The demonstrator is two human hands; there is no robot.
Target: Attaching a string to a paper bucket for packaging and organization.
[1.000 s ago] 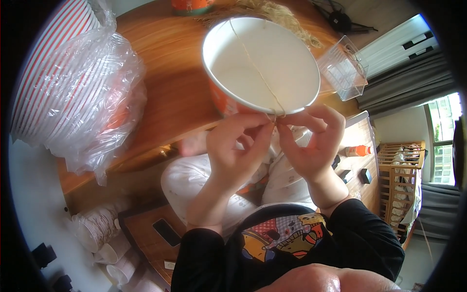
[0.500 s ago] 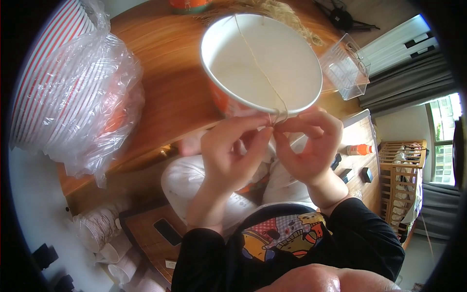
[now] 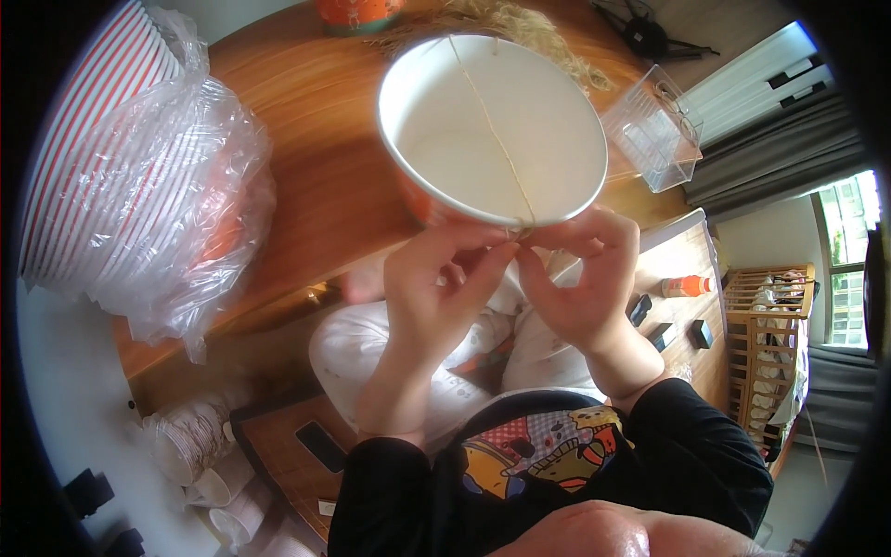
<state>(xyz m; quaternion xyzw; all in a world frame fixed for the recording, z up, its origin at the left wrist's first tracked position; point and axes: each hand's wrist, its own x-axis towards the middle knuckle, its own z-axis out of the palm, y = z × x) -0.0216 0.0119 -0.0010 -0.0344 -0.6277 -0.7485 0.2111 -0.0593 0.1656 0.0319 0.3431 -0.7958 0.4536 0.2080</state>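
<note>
Tan, thin twine (image 3: 509, 159) is pinched in left hand (image 3: 429, 292) and right hand (image 3: 590, 295) fingertips; white-lined, orange, round bucket (image 3: 445, 148) stands just beyond.

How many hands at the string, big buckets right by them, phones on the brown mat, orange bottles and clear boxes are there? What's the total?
Hands at the string: 2 (left hand, right hand)
Orange-and-white bucket: 1
Phone: 1
Orange bottle: 1
Clear plastic box: 1
Total: 6
</note>
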